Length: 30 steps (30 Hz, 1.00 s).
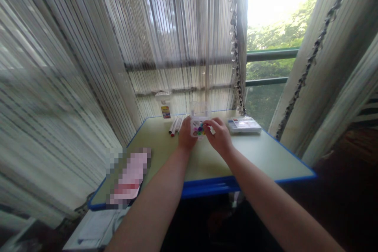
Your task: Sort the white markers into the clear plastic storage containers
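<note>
In the head view, a small clear plastic box [193, 127] with a raised clear lid [199, 108] is tipped toward me above the far half of the table. Several markers [200, 129] lie in it, their coloured ends facing me. My left hand [186, 136] is closed around the box's left side. At the box's right side, my right hand [219, 134] has its fingers pinched at a marker end with a bit of red showing; the fingers partly hide it. Several loose white markers [176, 124] lie left of my left hand, with dark and red caps.
A clear lidded container [164, 105] with a yellow label stands at the back left. On the right is a flat clear case [244, 125]. A blurred pink item [131, 175] lies at the left edge. The table [265, 161] has a blue rim, with curtains [189, 27] behind.
</note>
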{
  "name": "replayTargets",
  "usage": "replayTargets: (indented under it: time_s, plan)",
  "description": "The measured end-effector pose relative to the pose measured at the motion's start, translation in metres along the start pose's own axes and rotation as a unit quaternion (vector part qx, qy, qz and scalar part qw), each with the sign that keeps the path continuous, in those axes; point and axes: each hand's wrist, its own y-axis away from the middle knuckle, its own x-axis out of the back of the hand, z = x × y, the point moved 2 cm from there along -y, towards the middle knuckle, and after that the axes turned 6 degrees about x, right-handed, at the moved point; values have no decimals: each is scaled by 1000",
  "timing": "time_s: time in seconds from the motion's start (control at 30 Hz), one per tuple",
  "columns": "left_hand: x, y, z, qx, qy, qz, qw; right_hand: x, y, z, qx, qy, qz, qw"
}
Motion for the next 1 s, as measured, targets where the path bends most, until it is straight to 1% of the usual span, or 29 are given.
replayTargets:
  time_s: [0.23, 0.37, 0.47, 0.53, 0.57, 0.63, 0.77, 0.83, 0.9, 1.0]
  plan:
    - [-1, -1, 1, 12, 1, -18, 1000, -1, 2, 2, 10, -3, 4, 1000]
    - [-1, 0, 1, 5, 5, -12, 1000, 1, 1, -1, 8, -14, 9, 1000]
    - [-1, 0, 0, -1, 17, -1, 1000, 5, 0, 1, -21, -18, 49, 998]
    - [-1, -1, -1, -2, 22, 8, 1000, 6, 0, 7, -51, -29, 85, 995]
    - [-2, -1, -2, 0, 23, 12, 1000, 5, 2, 11, -61, -39, 93, 993]
    - [-3, -1, -4, 8, 24, 21, 999, 1, 5, 20, -68, -68, 75, 993]
    - [-3, -3, -8, 32, 45, 40, 998, -17, 13, 37, -64, -123, -38, 990]
    - [-1, -5, -9, 41, 69, 46, 996, -24, 17, 41, -68, -125, -72, 987]
    - [1, -5, -6, 39, 92, 45, 994, -29, 19, 44, -66, -122, -82, 987]
    - [1, -4, 0, 14, 104, 28, 994, -34, 19, 48, -57, -120, -66, 989]
